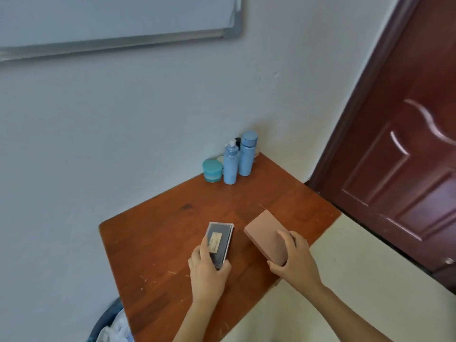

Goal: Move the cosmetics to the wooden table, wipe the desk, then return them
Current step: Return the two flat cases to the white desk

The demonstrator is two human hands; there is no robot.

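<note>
On the wooden table (160, 255), my left hand (207, 270) grips the near end of a dark flat case (220, 239) with a clear edge and a small label. My right hand (294, 260) grips the near end of a pink flat box (265, 233), which is tilted with its near end raised. Both lie near the table's middle, side by side and a little apart. At the far corner by the wall stand two blue bottles (231, 164) (247, 154) and a teal round jar (212, 170), with a black-capped item mostly hidden behind them.
A dark red door (407, 156) is to the right of the table. A whiteboard (111, 23) hangs on the pale wall above. A blue bin (111, 322) with white contents sits at the table's near-left edge. Pale floor (345, 280) lies right of the table.
</note>
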